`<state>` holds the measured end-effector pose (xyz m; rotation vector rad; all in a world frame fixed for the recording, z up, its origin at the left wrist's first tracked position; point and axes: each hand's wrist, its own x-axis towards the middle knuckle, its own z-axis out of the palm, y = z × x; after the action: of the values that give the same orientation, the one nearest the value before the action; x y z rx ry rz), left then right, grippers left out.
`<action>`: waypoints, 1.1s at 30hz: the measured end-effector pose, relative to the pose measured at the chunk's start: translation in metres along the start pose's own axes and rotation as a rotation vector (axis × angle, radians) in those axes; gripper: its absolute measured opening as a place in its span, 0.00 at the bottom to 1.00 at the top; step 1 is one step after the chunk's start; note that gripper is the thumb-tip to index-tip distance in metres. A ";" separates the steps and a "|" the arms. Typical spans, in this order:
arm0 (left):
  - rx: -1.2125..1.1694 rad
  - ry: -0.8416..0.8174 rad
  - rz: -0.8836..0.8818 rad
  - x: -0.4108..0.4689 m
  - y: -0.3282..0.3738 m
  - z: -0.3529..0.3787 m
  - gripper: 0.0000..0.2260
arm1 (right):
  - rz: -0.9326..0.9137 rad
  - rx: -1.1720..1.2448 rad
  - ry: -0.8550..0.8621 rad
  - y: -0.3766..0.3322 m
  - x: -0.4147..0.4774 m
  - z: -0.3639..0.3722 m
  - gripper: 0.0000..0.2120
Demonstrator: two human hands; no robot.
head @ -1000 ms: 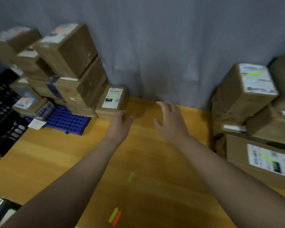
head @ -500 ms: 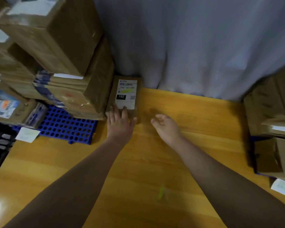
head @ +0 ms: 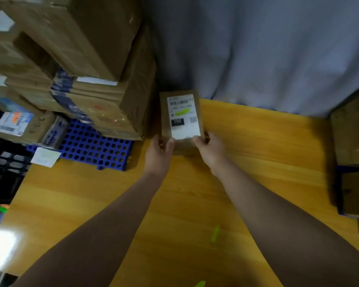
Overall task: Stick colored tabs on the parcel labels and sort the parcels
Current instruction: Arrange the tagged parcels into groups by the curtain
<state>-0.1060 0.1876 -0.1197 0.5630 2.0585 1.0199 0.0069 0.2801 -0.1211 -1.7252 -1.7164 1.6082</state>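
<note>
Head view: a small flat brown cardboard parcel (head: 181, 146) lies lengthwise on the table, its far end reaching away from the hands toward the curtain (head: 257, 48). Its top carries a white rectangular label (head: 184, 129) with a barcode, a black "102" block and a green tab (head: 182, 112) stuck across the middle. The left hand (head: 159, 154) grips the near left corner and the right hand (head: 210, 151) the near right corner, each with its thumb laid on the top face and its fingers curled around the side. Both forearms stretch straight forward, converging on the parcel. Just left of the left hand rises a stack (head: 95, 59) of taped cardboard boxes on a blue perforated plastic mat (head: 95, 146), close against the parcel's left edge. Right of the right hand, smooth glossy wooden table (head: 267, 154) lies open as far as more boxes (head: 352, 129) at the edge. Behind the hands, between the forearms, a loose green tab (head: 215, 234) lies on the wood.
</note>
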 end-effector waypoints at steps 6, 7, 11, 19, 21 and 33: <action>-0.284 -0.184 0.011 -0.050 0.009 0.030 0.21 | 0.090 0.229 0.004 0.055 -0.054 -0.047 0.31; -0.328 -0.205 0.034 -0.060 0.011 0.037 0.21 | 0.075 0.278 0.008 0.060 -0.066 -0.056 0.31; -0.416 -0.191 0.147 -0.093 0.029 0.058 0.23 | -0.003 0.492 -0.021 0.074 -0.110 -0.101 0.33; -0.411 -0.320 0.301 -0.181 0.095 0.120 0.20 | -0.072 0.765 0.141 0.115 -0.169 -0.253 0.45; -0.397 -0.397 0.303 -0.202 0.105 0.147 0.21 | -0.075 0.776 0.164 0.136 -0.183 -0.291 0.42; -0.082 -0.573 0.190 -0.282 0.131 0.301 0.32 | 0.119 0.881 0.459 0.214 -0.205 -0.408 0.31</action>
<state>0.3109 0.2221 -0.0099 0.9025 1.4728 0.9112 0.5022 0.2591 -0.0286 -1.5424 -0.5539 1.4997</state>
